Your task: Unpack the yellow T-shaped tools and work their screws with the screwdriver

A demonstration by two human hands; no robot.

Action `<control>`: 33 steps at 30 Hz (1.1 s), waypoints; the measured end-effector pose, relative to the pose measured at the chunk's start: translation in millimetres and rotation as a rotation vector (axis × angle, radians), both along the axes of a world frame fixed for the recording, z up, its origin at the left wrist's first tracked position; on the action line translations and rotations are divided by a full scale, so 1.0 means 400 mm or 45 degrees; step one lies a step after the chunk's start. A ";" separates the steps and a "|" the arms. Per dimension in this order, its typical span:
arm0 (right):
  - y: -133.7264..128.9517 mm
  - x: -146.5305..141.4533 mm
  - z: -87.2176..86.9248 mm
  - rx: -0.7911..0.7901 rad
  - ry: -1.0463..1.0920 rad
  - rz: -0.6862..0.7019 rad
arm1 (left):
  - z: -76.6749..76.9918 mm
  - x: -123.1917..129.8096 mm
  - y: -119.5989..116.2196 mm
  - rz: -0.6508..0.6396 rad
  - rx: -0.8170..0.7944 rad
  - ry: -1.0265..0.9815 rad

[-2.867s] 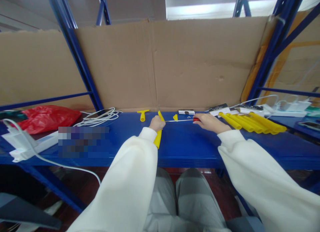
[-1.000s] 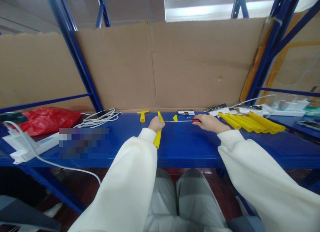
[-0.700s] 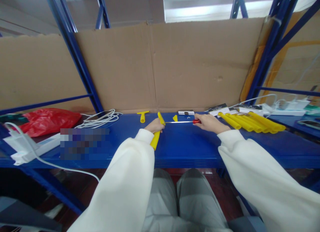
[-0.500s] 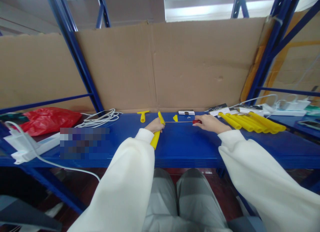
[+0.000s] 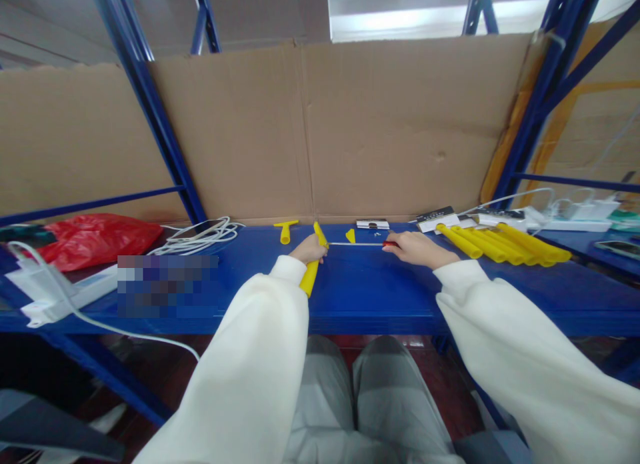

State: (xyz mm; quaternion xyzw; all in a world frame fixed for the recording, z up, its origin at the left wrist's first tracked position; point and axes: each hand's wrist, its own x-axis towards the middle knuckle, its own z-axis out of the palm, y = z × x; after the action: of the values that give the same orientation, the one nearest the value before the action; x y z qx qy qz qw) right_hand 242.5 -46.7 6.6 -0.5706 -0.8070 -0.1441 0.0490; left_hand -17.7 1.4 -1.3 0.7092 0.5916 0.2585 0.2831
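My left hand (image 5: 309,249) is closed around a yellow scraper handle (image 5: 311,281), whose tube points down toward the bench's front edge. Closed in my right hand (image 5: 419,249) is a screwdriver (image 5: 356,244) with a red grip. Its long thin shaft lies level and reaches left to the head of the scraper handle; the tip is too small to make out. Behind the shaft lie a small yellow piece (image 5: 351,236) and some tiny screws (image 5: 377,235). A yellow T-shaped part (image 5: 285,231) stands left of my left hand.
Several yellow handles (image 5: 505,244) with black-and-white heads lie at the right. A small black-and-white pack (image 5: 373,225) sits at the back by the cardboard wall (image 5: 350,131). On the left are a red bag (image 5: 100,241), coiled white cable (image 5: 220,236) and a power strip (image 5: 95,287).
My right hand and the screwdriver grip have shifted slightly left, and the shaft now looks brighter. My left hand keeps its hold on the scraper handle.
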 end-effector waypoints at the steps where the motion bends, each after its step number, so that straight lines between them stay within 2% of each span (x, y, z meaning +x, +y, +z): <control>1: 0.000 0.001 0.000 -0.002 0.007 0.007 | 0.000 0.000 0.002 0.007 0.003 0.002; 7: 0.006 0.011 -0.003 0.008 0.101 0.105 | -0.006 -0.003 0.013 0.051 0.045 0.054; 12: 0.007 0.010 -0.003 0.072 0.034 0.074 | -0.006 -0.001 0.011 0.061 0.043 0.043; 18: 0.003 0.004 -0.001 -0.033 0.078 -0.001 | 0.001 0.003 0.000 0.033 0.050 0.054; 22: 0.010 0.010 -0.010 -0.007 0.135 0.026 | -0.001 -0.001 0.006 0.021 0.056 0.075; 27: 0.022 0.021 -0.019 0.082 0.082 0.073 | -0.006 -0.005 0.015 0.015 0.059 0.088; 33: 0.011 0.010 -0.011 0.027 0.104 0.049 | -0.005 -0.004 0.012 0.009 0.068 0.093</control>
State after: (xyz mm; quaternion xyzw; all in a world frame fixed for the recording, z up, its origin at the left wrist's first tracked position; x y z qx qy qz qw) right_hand 246.7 -42.3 2.0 -0.5600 -0.8135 -0.1281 0.0906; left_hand -19.5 6.2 -3.3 0.7234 0.5970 0.2491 0.2413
